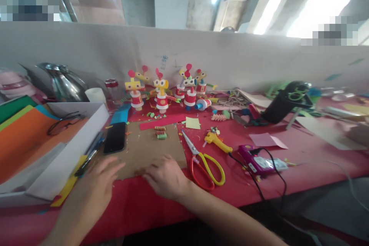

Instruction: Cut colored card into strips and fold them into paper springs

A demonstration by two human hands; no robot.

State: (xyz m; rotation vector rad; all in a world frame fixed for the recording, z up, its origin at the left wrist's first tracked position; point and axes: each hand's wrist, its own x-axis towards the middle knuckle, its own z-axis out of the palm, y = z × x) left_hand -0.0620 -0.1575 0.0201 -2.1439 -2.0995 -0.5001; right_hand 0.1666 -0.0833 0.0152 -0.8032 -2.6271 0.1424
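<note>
My left hand (99,184) is over the left front part of a brown cardboard sheet (138,153), its fingers outstretched and apart, holding nothing I can see. My right hand (165,178) is at the sheet's front edge, palm down with fingers loosely bent and slightly blurred; nothing shows in them. Farther back on the cardboard lie small folded paper springs (160,133), striped red and green. A black phone (114,138) rests on the sheet's left side. Right of my right hand, scissors (201,161) with one red and one yellow handle lie partly open.
Several paper figures (162,98) stand at the back by the white partition (115,50). A yellow glue gun (217,142) and purple power strip (258,161) with cords lie right. A white box (95,123) of coloured paper, pens (90,155) and a metal jug (65,86) are left.
</note>
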